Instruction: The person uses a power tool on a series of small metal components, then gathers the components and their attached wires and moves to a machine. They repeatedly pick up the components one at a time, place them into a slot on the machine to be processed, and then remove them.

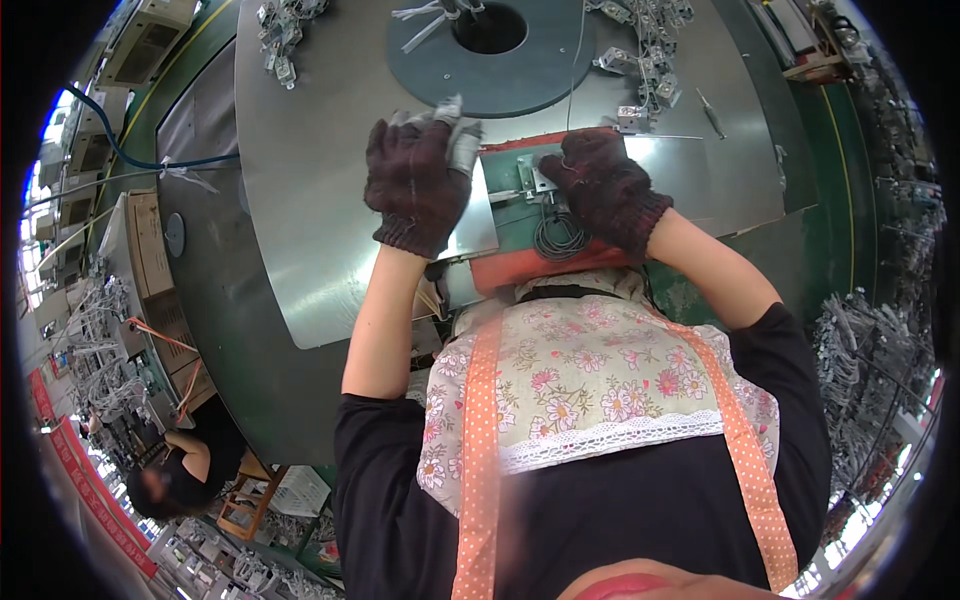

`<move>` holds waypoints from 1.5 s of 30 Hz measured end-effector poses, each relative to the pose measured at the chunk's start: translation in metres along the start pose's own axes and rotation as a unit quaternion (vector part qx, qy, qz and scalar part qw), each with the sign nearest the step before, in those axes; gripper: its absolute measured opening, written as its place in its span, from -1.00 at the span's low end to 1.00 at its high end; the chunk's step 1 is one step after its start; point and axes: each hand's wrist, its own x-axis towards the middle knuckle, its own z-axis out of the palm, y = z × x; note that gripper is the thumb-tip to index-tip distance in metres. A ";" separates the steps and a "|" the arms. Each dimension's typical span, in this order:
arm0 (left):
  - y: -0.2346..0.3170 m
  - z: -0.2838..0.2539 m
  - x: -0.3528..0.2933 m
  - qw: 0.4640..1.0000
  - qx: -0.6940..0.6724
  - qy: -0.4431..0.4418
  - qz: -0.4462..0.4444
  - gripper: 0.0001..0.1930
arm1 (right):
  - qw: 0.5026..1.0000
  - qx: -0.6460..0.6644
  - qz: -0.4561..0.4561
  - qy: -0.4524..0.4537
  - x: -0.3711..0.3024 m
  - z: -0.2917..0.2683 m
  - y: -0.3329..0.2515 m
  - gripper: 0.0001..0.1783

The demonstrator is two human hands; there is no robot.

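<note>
My left hand [415, 185], in a dark maroon knit glove with pale coverings on some fingers, rests on the shiny metal sheet [340, 230] with its fingers forward and apart. Nothing shows in its grasp. My right hand [605, 185], gloved alike, has its thumb side pressed on a small metal bracket [528, 178]; its other fingers curl out of sight. From that bracket a thin dark cable hangs toward me in a coil [560, 238]. Both lie over a green strip with red edging [505, 272], between the sheet and my right hand.
Beyond my hands sits a round grey disc [420, 65] with a dark central hole and white ties [430, 22]. Metal parts with cables lie in clusters at far left [283, 40] and far right [650, 75]. A slim tool [711, 115] lies at right. Another person [185, 470] sits lower left.
</note>
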 end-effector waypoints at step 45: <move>0.084 0.029 -0.012 0.969 0.019 -0.195 0.150 -0.46 | 0.939 0.113 0.127 0.300 -0.035 0.162 0.249 -0.32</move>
